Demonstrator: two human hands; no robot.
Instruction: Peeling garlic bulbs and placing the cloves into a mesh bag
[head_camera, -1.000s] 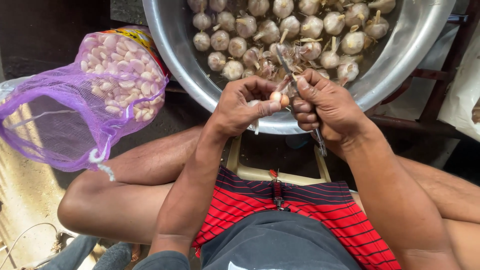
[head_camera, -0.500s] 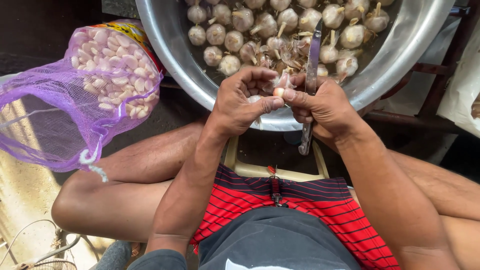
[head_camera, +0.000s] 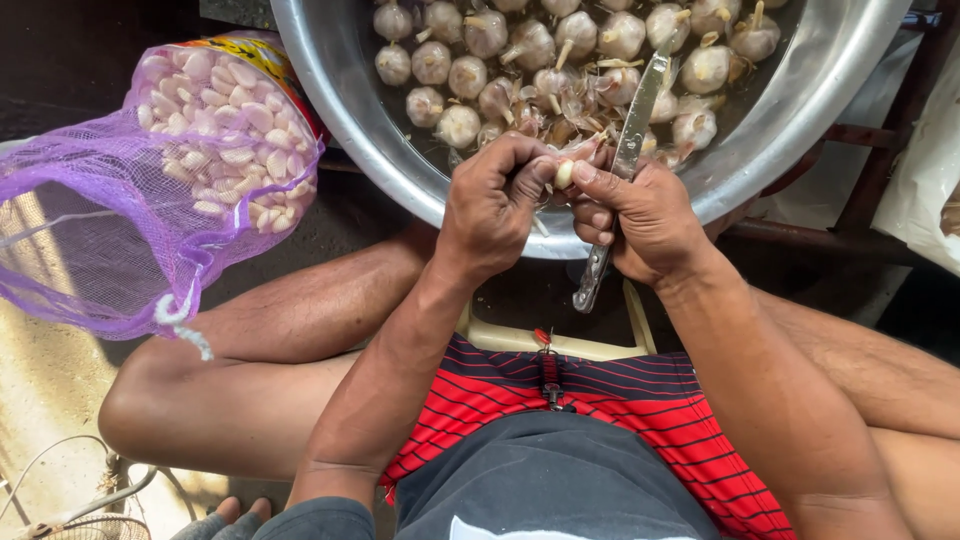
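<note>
Since half a second ago, the left hand (head_camera: 492, 205) and knife-gripping right hand (head_camera: 640, 215) still pinch one garlic clove (head_camera: 564, 173), knife (head_camera: 628, 150) unmoved over the far steel basin (head_camera: 340, 90).

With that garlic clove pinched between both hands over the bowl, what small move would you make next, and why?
Probably drop the clove into the purple mesh bag. It looks bare and pale between the left hand and the right hand, which also grips the knife, and the bag already holds peeled cloves.
</note>
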